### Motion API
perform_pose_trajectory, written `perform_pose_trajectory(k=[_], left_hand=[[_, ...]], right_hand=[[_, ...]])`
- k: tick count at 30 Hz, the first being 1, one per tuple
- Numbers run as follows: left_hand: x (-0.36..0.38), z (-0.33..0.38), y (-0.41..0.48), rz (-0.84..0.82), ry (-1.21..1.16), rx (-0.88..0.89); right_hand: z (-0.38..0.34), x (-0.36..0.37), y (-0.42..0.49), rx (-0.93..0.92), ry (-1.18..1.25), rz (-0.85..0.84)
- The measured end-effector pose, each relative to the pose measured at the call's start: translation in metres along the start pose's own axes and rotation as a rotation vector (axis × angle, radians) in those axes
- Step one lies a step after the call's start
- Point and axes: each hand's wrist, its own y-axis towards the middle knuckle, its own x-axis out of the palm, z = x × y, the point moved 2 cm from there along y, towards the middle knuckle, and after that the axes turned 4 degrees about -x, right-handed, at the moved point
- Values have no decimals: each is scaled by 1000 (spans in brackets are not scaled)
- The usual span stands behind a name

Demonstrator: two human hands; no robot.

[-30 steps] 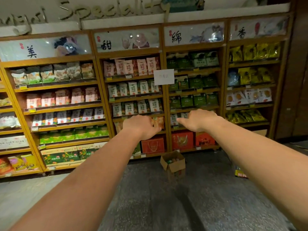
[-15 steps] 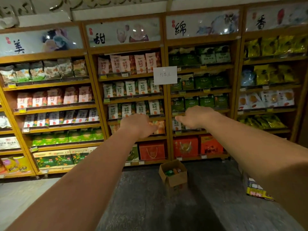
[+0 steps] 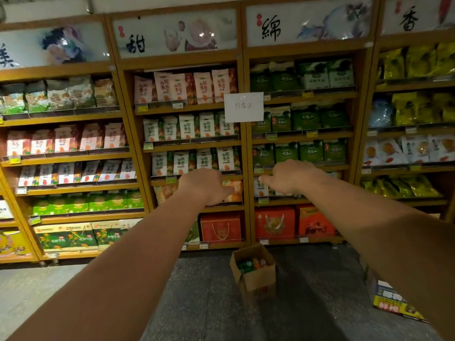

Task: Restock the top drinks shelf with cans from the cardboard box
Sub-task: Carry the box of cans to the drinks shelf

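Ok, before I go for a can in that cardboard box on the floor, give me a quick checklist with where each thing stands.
1. Hands free: ok, left hand and right hand hold nothing.
2. Top of the cardboard box open: ok.
3. Stock left: ok, green and orange cans show inside.
4. Box within reach: not ok, it seems too far ahead on the floor.
5. Side clutter: ok, the printed carton lies apart, right of the box.
6. Room on the top drinks shelf: cannot tell; no drinks shelf is in view.
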Motion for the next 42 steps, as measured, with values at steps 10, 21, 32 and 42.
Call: perform_pose_trajectory(k=[10, 21, 32, 42], left_hand=[[20, -26, 147, -23, 53, 89], [64, -57, 284, -54, -3, 170], [107, -24, 373, -116, 2, 162], [135, 67, 485, -141, 19, 44]], right_hand=[[-13, 0, 145, 40, -34, 31], [-32, 32, 268, 78, 39, 17], [18, 73, 374, 69, 14, -43], [110, 86, 492, -61, -31, -53]])
